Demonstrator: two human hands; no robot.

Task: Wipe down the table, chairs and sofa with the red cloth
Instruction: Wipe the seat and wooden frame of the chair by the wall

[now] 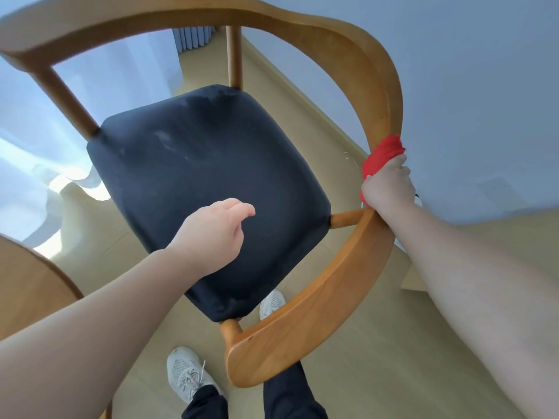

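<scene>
Pale floor and white wall behind a wooden chair — right hand clenched round the red cloth on the curved armrail, left hand loosely curled, seemingly empty, above the dark seat.

The pale floor carries a wooden armchair with a dark seat cushion. A white left sneaker and right sneaker stand on the floor at the chair's near side.

Count by kind
One chair, one red cloth at three o'clock, two hands, two shoes at six o'clock.
</scene>
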